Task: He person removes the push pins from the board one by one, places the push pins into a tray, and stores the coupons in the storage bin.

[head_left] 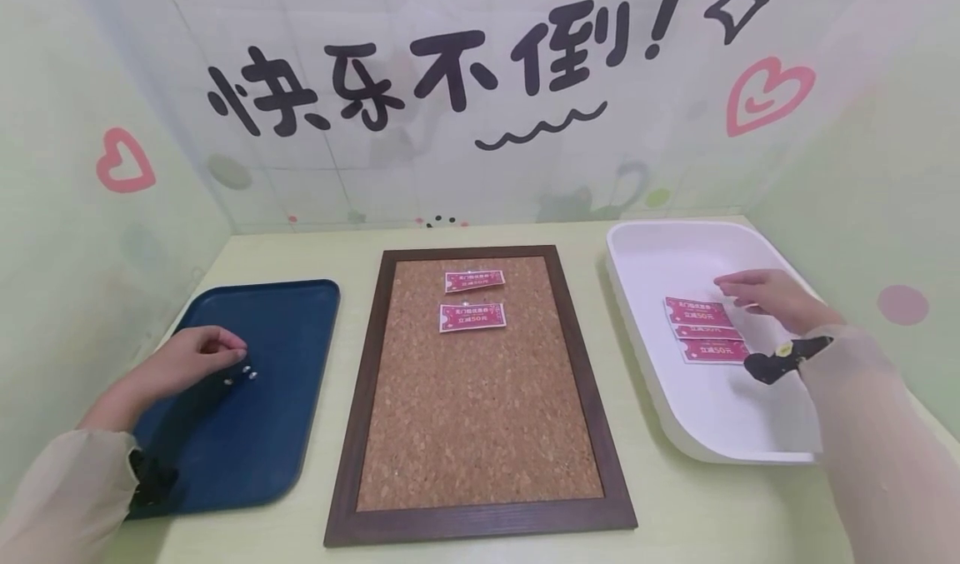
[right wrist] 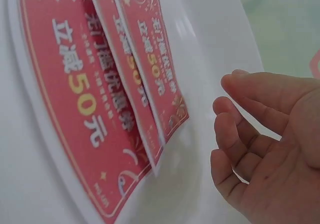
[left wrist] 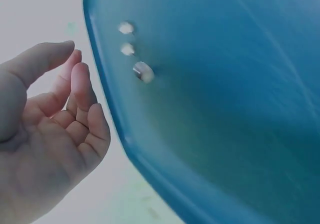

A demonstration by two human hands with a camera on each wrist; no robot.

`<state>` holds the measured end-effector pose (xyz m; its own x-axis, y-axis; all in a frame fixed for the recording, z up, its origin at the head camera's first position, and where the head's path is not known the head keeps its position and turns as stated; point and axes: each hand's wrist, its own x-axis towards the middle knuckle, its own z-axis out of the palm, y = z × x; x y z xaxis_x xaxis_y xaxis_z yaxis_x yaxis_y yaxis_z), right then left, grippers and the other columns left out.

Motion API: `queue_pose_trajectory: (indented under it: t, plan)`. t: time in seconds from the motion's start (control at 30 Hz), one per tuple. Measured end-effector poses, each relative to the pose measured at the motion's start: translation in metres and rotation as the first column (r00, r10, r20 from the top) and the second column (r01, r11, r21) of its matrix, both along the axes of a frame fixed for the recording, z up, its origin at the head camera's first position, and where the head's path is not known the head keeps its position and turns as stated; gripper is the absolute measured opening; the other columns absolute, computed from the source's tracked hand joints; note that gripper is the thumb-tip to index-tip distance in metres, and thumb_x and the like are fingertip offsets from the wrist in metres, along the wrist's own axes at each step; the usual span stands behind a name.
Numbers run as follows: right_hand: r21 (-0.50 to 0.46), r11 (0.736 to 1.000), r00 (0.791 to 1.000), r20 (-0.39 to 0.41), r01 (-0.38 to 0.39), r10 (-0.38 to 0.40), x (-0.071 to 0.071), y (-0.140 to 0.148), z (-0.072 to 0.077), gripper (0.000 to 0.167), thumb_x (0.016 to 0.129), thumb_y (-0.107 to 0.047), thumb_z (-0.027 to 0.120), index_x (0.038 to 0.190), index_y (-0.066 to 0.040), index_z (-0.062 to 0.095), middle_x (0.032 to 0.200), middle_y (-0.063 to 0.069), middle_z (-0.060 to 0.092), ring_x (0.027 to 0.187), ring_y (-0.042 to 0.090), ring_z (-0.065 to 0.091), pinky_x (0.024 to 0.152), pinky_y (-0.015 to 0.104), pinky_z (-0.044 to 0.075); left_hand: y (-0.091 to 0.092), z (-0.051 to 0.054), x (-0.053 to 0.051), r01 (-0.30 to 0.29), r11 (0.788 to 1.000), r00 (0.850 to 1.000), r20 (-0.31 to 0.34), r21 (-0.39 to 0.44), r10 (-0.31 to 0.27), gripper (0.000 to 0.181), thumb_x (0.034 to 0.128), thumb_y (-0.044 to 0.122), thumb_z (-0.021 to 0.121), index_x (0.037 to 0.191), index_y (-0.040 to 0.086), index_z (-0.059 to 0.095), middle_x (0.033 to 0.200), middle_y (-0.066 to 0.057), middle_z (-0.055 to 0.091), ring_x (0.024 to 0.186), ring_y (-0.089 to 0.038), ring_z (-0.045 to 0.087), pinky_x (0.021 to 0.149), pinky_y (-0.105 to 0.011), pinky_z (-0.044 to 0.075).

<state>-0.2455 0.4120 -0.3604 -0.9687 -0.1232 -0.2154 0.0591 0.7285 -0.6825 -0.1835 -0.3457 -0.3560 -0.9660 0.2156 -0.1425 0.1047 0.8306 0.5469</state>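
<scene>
Overlapping in a white tray (head_left: 738, 418), red coupons (head_left: 707, 331) show yellow numerals; both hands (head_left: 191, 357) (head_left: 782, 297) curl loosely, empty.

Two pink coupons (head_left: 472, 318) on corkboard (head_left: 480, 414), blue tray (head_left: 251, 431) beside

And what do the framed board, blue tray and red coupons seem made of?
Board: matte cork, from its speckled brown grain; its dark brown frame looks like wood, perhaps imitation.
Blue tray: probably smooth plastic, given its rounded, moulded-looking rim.
Red coupons: likely printed paper or card, from their thin edges.
</scene>
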Motion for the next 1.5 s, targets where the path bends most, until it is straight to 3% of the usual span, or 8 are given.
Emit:
queue_pose_trajectory:
  t: [0.2, 0.43, 0.53, 0.7, 0.93, 1.17, 1.37, 1.5]
  plan:
    - [0.005, 0.998, 0.995, -0.068, -0.069, 0.069, -0.003, -0.026, 0.023, 0.052, 0.096, -0.029, 0.048, 0.129, 0.01, 0.042, 0.123, 0.029, 0.047, 0.094, 0.023, 0.056, 0.077, 0.026, 0.046, 0.029, 0.021, 0.002, 0.057, 0.998, 0.996, -0.074, 0.002, -0.057, 0.023, 0.0902, 0.018, 0.059, 0.099, -0.004, 0.059, 0.085, -0.009, 0.06, 0.073, -0.019, 0.054, 0.063, -0.026, 0.046]
    - [0.024, 0.994, 0.98, -0.163, -0.109, 0.111, -0.004, -0.073, 0.049, 0.046, 0.092, -0.03, 0.055, 0.126, 0.001, 0.051, 0.114, 0.018, 0.057, 0.088, 0.019, 0.056, 0.076, 0.03, 0.045, 0.063, 0.042, 0.005, 0.128, 0.991, 0.985, -0.12, 0.043, -0.122, 0.021, 0.0901, 0.02, 0.059, 0.1, 0.002, 0.06, 0.088, -0.008, 0.059, 0.076, -0.02, 0.053, 0.066, -0.026, 0.046]
    - [0.023, 0.988, 0.968, -0.196, -0.152, 0.154, -0.004, -0.096, 0.061, 0.041, 0.09, -0.027, 0.059, 0.122, -0.001, 0.055, 0.106, 0.011, 0.062, 0.085, 0.016, 0.056, 0.074, 0.03, 0.044, 0.077, 0.047, 0.006, 0.161, 0.985, 0.981, -0.117, 0.066, -0.152, 0.019, 0.0903, 0.019, 0.059, 0.101, 0.003, 0.059, 0.089, -0.004, 0.059, 0.078, -0.019, 0.053, 0.066, -0.026, 0.045]
    - [-0.008, 0.962, 0.928, -0.266, -0.274, 0.262, -0.005, -0.131, 0.073, 0.032, 0.09, -0.017, 0.059, 0.117, 0.0, 0.059, 0.101, 0.011, 0.063, 0.082, 0.017, 0.058, 0.074, 0.025, 0.044, 0.1, 0.053, 0.005, 0.204, 0.972, 0.975, -0.109, 0.117, -0.192, 0.019, 0.0906, 0.02, 0.059, 0.101, 0.004, 0.058, 0.088, -0.005, 0.057, 0.079, -0.018, 0.052, 0.068, -0.027, 0.045]
    - [-0.067, 0.935, 0.911, -0.26, -0.348, 0.32, -0.007, -0.17, 0.078, 0.027, 0.09, -0.02, 0.059, 0.112, -0.004, 0.063, 0.104, 0.008, 0.063, 0.09, 0.02, 0.058, 0.079, 0.026, 0.045, 0.131, 0.05, -0.005, 0.256, 0.952, 0.966, -0.086, 0.169, -0.244, 0.018, 0.0918, 0.02, 0.057, 0.1, 0.004, 0.058, 0.088, -0.006, 0.056, 0.08, -0.02, 0.052, 0.069, -0.031, 0.045]
    - [-0.074, 0.887, 0.869, -0.252, -0.456, 0.426, -0.015, -0.199, 0.074, 0.028, 0.092, -0.018, 0.056, 0.113, -0.001, 0.061, 0.107, 0.01, 0.062, 0.088, 0.02, 0.058, 0.081, 0.031, 0.044, 0.156, 0.038, -0.022, 0.288, 0.936, 0.958, -0.073, 0.204, -0.278, 0.017, 0.0917, 0.015, 0.056, 0.101, 0.001, 0.058, 0.088, -0.005, 0.057, 0.08, -0.02, 0.051, 0.07, -0.035, 0.044]
    - [-0.074, 0.873, 0.863, -0.212, -0.482, 0.458, -0.023, -0.218, 0.063, 0.028, 0.092, -0.019, 0.057, 0.113, -0.001, 0.061, 0.11, 0.014, 0.061, 0.095, 0.02, 0.057, 0.084, 0.036, 0.043, 0.177, 0.027, -0.037, 0.303, 0.924, 0.953, -0.04, 0.234, -0.302, 0.019, 0.0912, 0.012, 0.056, 0.102, -0.003, 0.057, 0.089, -0.01, 0.058, 0.08, -0.02, 0.053, 0.069, -0.032, 0.045]
    - [-0.079, 0.867, 0.86, -0.199, -0.491, 0.469, -0.028, -0.231, 0.054, 0.029, 0.091, -0.019, 0.058, 0.112, 0.0, 0.062, 0.111, 0.015, 0.061, 0.098, 0.022, 0.056, 0.084, 0.038, 0.044, 0.191, 0.02, -0.049, 0.289, 0.928, 0.956, -0.02, 0.235, -0.293, 0.018, 0.0901, 0.011, 0.056, 0.101, -0.003, 0.058, 0.089, -0.009, 0.058, 0.079, -0.019, 0.053, 0.068, -0.031, 0.044]
